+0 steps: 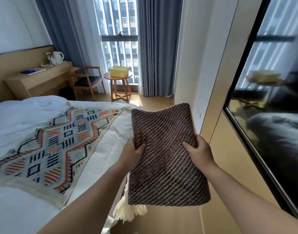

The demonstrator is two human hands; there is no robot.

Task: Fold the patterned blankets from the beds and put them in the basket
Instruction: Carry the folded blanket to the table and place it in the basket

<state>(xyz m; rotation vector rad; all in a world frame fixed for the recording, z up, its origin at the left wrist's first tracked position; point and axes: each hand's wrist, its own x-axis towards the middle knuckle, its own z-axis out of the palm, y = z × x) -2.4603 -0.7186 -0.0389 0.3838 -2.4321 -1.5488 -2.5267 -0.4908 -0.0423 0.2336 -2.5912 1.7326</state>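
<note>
Hands [134,153] — folded blanket [165,159], long axis forward

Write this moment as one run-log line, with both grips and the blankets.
left grip, right grip: hold folded brown blanket | geometric blanket: spread on bed | basket: on round table

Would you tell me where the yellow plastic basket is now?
Head view, upper centre: the yellow plastic basket sits on the round wooden table, right of the wooden armchair.
</note>
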